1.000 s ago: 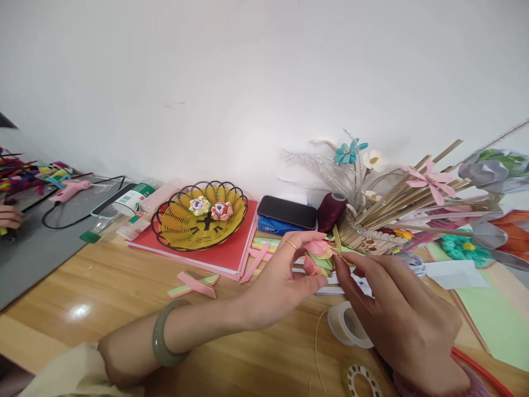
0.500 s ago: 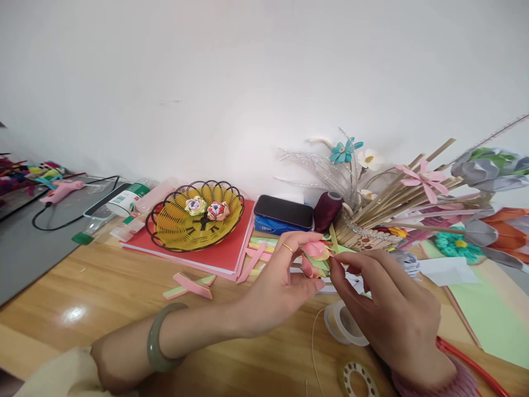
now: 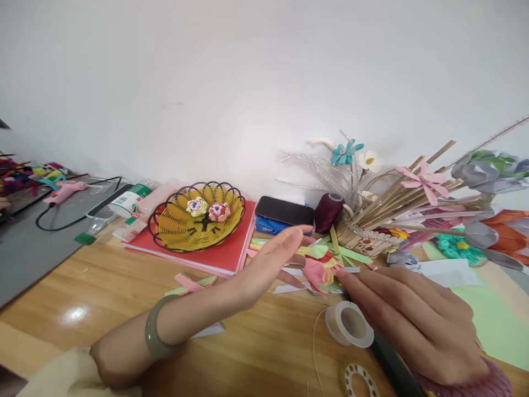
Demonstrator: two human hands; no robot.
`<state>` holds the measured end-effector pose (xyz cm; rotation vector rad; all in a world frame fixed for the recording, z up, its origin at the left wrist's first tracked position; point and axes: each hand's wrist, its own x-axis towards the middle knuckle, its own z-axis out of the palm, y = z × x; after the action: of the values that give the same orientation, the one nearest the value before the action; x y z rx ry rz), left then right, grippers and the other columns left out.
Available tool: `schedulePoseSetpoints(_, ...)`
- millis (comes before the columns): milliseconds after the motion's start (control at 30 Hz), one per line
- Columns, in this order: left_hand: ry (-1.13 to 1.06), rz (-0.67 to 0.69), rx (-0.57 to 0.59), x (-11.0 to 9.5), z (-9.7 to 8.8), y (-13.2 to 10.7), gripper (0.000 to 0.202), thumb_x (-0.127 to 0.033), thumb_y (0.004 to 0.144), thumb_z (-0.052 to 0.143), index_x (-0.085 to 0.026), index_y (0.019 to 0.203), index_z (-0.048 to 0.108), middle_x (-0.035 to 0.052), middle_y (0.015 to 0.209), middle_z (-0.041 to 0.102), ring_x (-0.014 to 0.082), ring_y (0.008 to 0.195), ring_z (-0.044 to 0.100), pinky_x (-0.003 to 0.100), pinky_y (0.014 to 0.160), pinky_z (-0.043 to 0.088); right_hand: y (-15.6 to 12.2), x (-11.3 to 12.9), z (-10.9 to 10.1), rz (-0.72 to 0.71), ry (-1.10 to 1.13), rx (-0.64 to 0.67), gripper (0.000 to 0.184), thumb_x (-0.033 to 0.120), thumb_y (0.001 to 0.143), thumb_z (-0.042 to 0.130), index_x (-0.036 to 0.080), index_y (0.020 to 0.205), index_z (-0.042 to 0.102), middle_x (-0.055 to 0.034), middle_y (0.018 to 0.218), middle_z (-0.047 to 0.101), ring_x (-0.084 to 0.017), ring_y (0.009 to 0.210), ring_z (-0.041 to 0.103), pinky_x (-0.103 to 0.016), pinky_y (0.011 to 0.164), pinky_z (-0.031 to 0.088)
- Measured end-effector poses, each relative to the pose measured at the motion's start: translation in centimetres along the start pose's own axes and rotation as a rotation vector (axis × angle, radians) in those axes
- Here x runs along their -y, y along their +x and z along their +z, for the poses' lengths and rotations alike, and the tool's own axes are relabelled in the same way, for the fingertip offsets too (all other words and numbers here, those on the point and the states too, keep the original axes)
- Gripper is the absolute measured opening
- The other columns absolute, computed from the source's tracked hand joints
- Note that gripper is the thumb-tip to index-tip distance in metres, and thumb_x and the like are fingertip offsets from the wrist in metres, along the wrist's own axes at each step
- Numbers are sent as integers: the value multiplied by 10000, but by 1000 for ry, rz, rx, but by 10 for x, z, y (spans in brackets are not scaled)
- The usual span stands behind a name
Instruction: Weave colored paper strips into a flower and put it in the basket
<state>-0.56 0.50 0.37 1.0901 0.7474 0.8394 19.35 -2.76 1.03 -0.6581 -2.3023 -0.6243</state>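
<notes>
A pink, yellow and green folded paper flower [image 3: 320, 269] lies on the wooden table [image 3: 103, 292] among loose paper strips. My left hand [image 3: 268, 264] hovers just left of it with fingers stretched out and nothing in them; a green bangle sits on that wrist. My right hand [image 3: 413, 317] reaches in from the right, fingers long and close together, fingertips touching the flower's right side. A dark object [image 3: 388, 358] shows under this hand; I cannot tell whether the hand holds it.
A yellow wire basket [image 3: 177, 231] with two paper flowers stands on a red book [image 3: 219, 255]. Behind lie a black phone [image 3: 284, 211] and a maroon thread spool [image 3: 328, 211]. A clear tape roll [image 3: 349, 325] lies near my right hand. A bundle of wooden sticks [image 3: 397, 204] lies at the right.
My left hand has let go of the paper flower and spread open. The flower has dropped from between my fingers to the table, and my right fingers have straightened against it.
</notes>
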Motion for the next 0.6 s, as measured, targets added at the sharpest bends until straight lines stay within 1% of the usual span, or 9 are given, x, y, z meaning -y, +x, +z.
schedulePoseSetpoints(67,80,-71,78,-3,-2,2,563,-613,780,445,-172,1106,574,95,980,592,169,787,593,276,636,482,0,2,-2,31,8,-32,284,90,889,403,220,964,644,-36,742,677,-172,680,616,-296,565,461)
schedulePoseSetpoints(133,127,-123,144,-5,-3,3,529,-603,752,502,-153,1010,610,35,745,580,126,634,585,251,585,470,0,2,-3,65,13,-41,290,93,886,421,259,945,650,-21,739,673,-169,680,618,-295,569,463)
schedulePoseSetpoints(167,116,-144,176,-6,-3,3,509,-590,740,531,-155,993,610,10,680,557,110,572,572,243,555,468,0,2,-3,51,10,-33,292,94,886,419,263,946,650,-21,750,671,-170,690,616,-295,568,464)
schedulePoseSetpoints(233,46,-170,231,-6,-3,3,497,-566,720,577,-170,1020,594,-4,653,552,96,520,566,230,515,473,2,0,-3,13,16,-11,268,92,880,431,235,962,642,-33,775,656,-169,701,602,-292,564,462)
schedulePoseSetpoints(300,-40,-151,236,-5,-3,3,525,-545,700,615,-193,1086,565,19,730,588,106,564,596,219,506,489,5,-2,-2,66,46,-31,206,87,847,507,204,968,626,-40,784,627,-156,675,579,-281,554,461)
schedulePoseSetpoints(333,-71,-127,220,-5,-3,3,536,-526,691,636,-204,1111,553,32,788,596,112,601,606,215,507,499,8,-2,-2,145,72,-65,197,80,815,564,205,957,616,-34,779,613,-146,652,567,-276,550,460)
schedulePoseSetpoints(400,-113,-68,182,-5,-2,3,529,-474,681,672,-218,1128,548,48,893,581,112,660,604,215,513,521,14,-1,-1,367,185,-112,187,85,779,619,228,897,604,-19,772,600,-137,638,560,-266,548,461)
schedulePoseSetpoints(500,-137,-6,143,-6,-2,3,487,-419,684,687,-218,1112,565,55,991,538,97,707,566,220,522,547,23,1,-3,683,473,-9,87,193,822,579,246,761,611,7,704,598,-131,594,548,-236,480,427)
schedulePoseSetpoints(600,-115,23,131,-6,-1,4,478,-405,684,689,-224,1110,567,56,1040,510,90,716,552,206,510,546,27,2,-5,960,694,117,165,312,830,555,239,701,626,20,650,590,-121,559,523,-213,451,398)
